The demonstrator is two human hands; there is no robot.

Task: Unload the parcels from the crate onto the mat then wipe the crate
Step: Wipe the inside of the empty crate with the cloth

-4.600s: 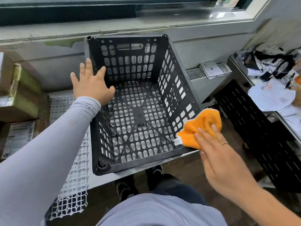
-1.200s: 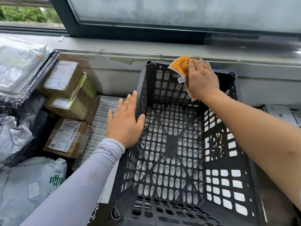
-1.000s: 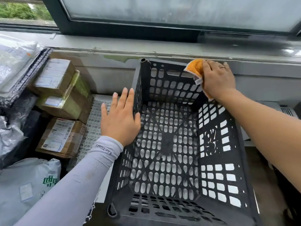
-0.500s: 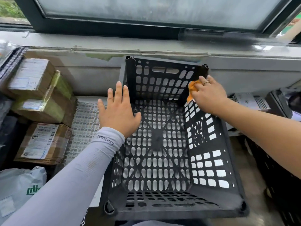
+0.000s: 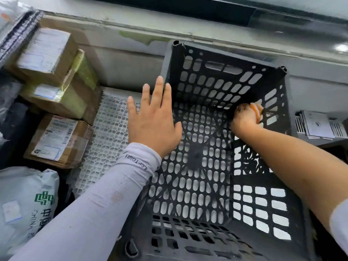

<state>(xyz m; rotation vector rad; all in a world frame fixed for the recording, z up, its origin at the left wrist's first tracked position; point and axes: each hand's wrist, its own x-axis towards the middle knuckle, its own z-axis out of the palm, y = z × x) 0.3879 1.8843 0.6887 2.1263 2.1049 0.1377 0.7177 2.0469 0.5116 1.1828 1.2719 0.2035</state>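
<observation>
Reaching down inside the black perforated plastic crate [image 5: 197,157], the right hand [image 5: 244,117] now presses the orange cloth [image 5: 257,112] against the inner right wall near the far corner; half a second ago it was up on the rim. So I judge the wiping has passed from the edges to the inside, and the crate is empty. Its fingers are curled around the cloth. The left hand [image 5: 154,121] lies flat, fingers straight, on the left rim, steadying it. Cardboard parcels [image 5: 56,140] sit beside the white grid mat [image 5: 109,132].
</observation>
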